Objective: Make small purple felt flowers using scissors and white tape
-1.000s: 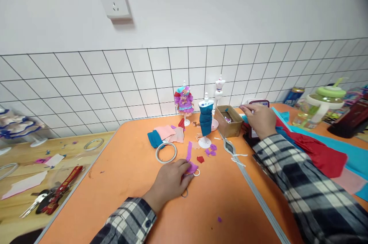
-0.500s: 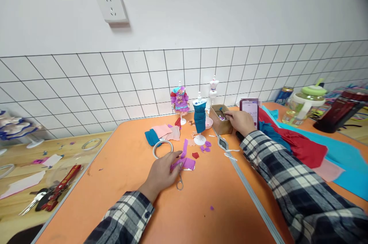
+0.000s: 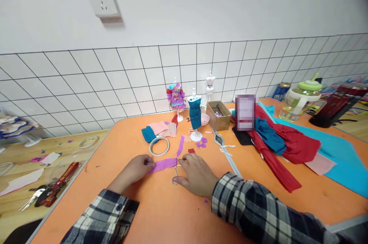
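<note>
A purple crepe-like strip [image 3: 164, 164] lies across the orange table in front of me. My left hand [image 3: 140, 168] has its fingers closed on the strip's left end. My right hand [image 3: 197, 173] rests beside the right end, its thumb and index finger apart. Between them lies a thin metal tool with a ring handle [image 3: 175, 182], partly hidden. Just above sit a narrower purple strip [image 3: 180, 145], a small red piece [image 3: 191, 151] and a silvery tape-like ring [image 3: 159, 146]. Farther back stands a small dress form in teal cloth [image 3: 195, 113].
Behind are a dress form in purple ruffles [image 3: 176, 98], a bare white one [image 3: 210, 83], a cardboard box [image 3: 219, 119] and a pink bowl [image 3: 204, 119]. At right lie red cloth [image 3: 301, 142], a blurred-out phone [image 3: 245, 112], a bottle [image 3: 300, 100] and a dark red tumbler [image 3: 336, 108].
My right hand has left the cardboard box and come down to the strip's right end. My left hand has shifted left, and the purple strip now lies stretched out flat.
</note>
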`<state>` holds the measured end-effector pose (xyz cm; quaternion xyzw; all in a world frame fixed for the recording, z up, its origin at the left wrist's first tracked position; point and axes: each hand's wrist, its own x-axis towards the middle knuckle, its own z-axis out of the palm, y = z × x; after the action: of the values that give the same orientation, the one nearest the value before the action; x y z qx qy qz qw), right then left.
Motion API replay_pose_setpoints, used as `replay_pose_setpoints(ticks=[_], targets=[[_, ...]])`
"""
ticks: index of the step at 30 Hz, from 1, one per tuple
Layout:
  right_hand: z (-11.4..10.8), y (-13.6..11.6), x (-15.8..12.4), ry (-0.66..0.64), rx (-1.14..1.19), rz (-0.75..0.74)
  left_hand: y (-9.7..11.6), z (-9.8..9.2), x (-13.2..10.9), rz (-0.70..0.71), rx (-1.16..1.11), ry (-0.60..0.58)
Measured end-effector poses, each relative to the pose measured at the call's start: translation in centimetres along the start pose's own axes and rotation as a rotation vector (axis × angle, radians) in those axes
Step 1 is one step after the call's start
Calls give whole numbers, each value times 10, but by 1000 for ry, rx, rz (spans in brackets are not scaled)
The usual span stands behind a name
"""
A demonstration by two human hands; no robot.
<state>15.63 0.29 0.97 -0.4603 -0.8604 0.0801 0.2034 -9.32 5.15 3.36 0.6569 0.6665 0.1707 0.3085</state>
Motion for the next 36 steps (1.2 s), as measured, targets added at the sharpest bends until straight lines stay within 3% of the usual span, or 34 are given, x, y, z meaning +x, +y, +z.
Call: replay_pose_setpoints(ticks=[1, 3, 6, 8, 10, 11, 17, 21, 27, 32, 36], targets=[[3, -5, 1, -16, -26, 41, 1, -2, 0, -17, -146, -26], [5, -8, 2, -51, -77, 92, 5, -5, -2, -110, -647, -76], [0, 0, 0, -118, -106, 83, 14, -5, -4, -235, -1302, -95], [-6, 7, -3, -173, -104, 47, 22, -2, -8, -256, -1440, -107], [-12, 10, -5, -237, -94, 31, 29, 5, -13, -315, -1572, -202], [-14, 11, -6, -268, -92, 35, 32, 10, -15, -325, -1613, -167], [-22, 21, -12, -388, -34, 112, 33, 33, -28, -149, -1379, -166], [-22, 31, -18, -386, 21, 141, 30, 41, -32, -77, -1254, -65], [-15, 1, -28, -432, -265, 157, 33, 44, -36, 15, -1078, 15], [-3, -10, -33, -333, -299, 206, 35, 39, -40, 50, -1067, 125], [-5, 7, -29, -251, -39, 195, 32, 35, -40, 106, -1059, 143]])
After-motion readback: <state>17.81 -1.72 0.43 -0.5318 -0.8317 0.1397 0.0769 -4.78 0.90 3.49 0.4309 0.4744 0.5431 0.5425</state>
